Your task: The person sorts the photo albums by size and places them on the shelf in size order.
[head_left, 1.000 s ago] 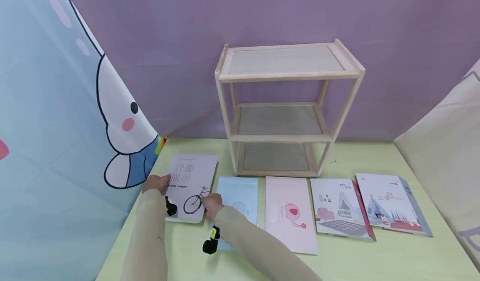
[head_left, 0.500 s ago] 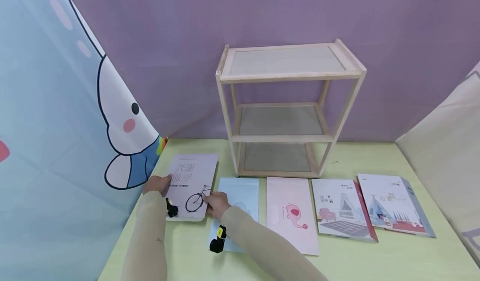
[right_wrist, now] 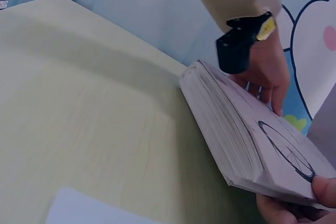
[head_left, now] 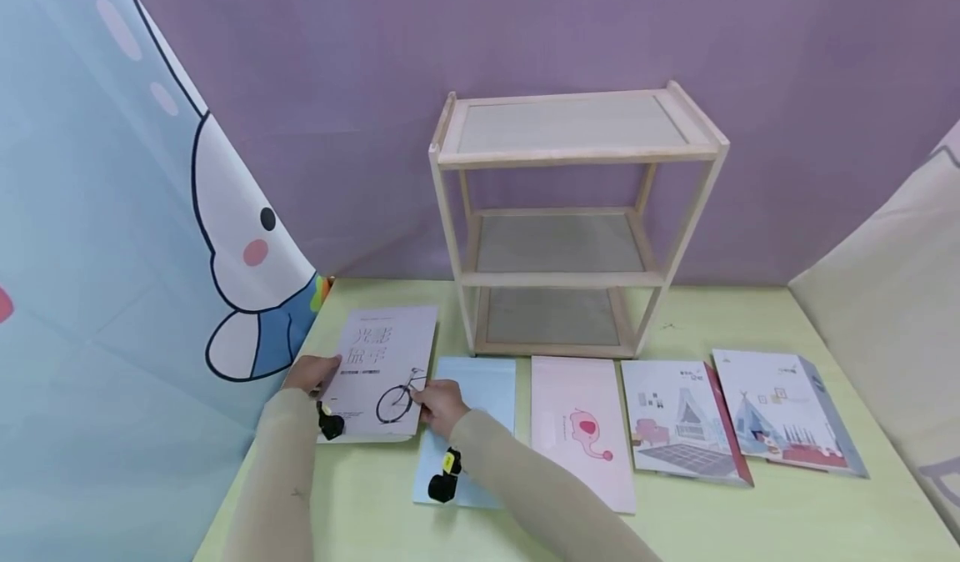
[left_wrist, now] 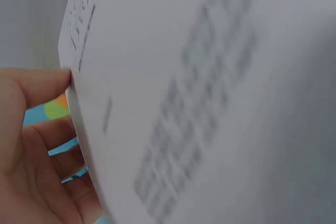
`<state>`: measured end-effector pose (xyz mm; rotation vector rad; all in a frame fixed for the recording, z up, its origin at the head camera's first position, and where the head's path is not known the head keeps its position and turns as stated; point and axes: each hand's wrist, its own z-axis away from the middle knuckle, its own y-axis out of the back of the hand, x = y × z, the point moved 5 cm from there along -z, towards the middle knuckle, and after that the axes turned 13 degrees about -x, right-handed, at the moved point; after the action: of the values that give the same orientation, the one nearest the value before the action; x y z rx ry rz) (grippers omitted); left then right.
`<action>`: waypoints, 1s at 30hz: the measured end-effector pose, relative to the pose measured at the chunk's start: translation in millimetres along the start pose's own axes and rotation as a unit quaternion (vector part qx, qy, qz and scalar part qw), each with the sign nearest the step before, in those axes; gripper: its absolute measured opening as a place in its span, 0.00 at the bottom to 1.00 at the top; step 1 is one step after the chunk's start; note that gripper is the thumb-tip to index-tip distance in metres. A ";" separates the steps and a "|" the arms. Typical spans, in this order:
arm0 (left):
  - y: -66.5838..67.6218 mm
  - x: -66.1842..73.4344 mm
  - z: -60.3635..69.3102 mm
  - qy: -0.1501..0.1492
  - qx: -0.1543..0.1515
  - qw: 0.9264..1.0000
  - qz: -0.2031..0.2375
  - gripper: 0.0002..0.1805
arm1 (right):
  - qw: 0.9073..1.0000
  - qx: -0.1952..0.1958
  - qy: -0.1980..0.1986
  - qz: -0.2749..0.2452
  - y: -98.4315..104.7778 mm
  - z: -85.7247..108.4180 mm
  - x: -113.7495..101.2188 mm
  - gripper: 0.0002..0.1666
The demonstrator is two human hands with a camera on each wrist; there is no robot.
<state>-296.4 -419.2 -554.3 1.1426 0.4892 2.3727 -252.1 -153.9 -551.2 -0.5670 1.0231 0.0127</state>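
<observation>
A pale lilac-white paperback book [head_left: 384, 341] with a bicycle drawing on its cover is at the left of the table in the head view. My left hand [head_left: 311, 373] grips its left edge, the thumb [left_wrist: 50, 85] on the cover and the fingers curled behind, as the left wrist view shows. With the right hand [head_left: 442, 405] I pinch the opposite edge beside the bicycle, thumb on top and fingers underneath. In the right wrist view the book [right_wrist: 223, 124] is tilted, its page edges showing and part of it raised off the table.
Right of the book lie a light blue notebook [head_left: 476, 378], partly under my right forearm, a pink elephant notebook [head_left: 558, 403] and two illustrated white books, one [head_left: 667, 387] beside the other [head_left: 772, 370]. A three-tier wooden shelf [head_left: 562, 278] stands behind them. Curtains hang around the table.
The book has shifted slightly to the right and its near left part has lifted. My right hand has moved a little right and up with it; both hands keep their hold.
</observation>
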 end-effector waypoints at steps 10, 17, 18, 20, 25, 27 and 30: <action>3.5 -2.0 12.9 -0.015 -0.065 0.997 0.033 0.25 | 0.999 -0.012 -0.012 0.034 3.8 -1.7 -4.5 0.08; 2.3 -14.0 15.0 -0.010 -0.098 0.993 0.063 0.27 | 0.999 -0.016 -0.010 0.049 7.2 0.8 -7.0 0.08; 2.8 -16.0 15.5 -0.012 -0.104 0.992 0.067 0.27 | 0.999 -0.017 -0.008 0.051 7.2 1.3 -7.6 0.08; 3.5 -20.5 17.2 -0.011 -0.115 0.990 0.079 0.27 | 0.998 -0.019 -0.008 0.054 7.2 2.0 -7.9 0.08; 5.4 -27.8 24.2 -0.012 -0.142 0.985 0.101 0.23 | 0.998 -0.018 -0.012 0.067 7.5 4.0 -10.9 0.05; 6.3 -28.5 25.9 -0.019 -0.157 0.980 0.121 0.21 | 0.997 -0.021 -0.007 0.072 7.7 4.2 -14.1 0.05; 5.5 -28.5 26.0 -0.028 -0.179 0.968 0.172 0.17 | 0.996 -0.029 0.005 0.080 8.9 4.0 -20.3 0.07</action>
<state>-261.4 -436.2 -554.3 1.1913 -0.1711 2.5655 -262.2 -139.5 -537.2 -0.5362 1.0793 0.1810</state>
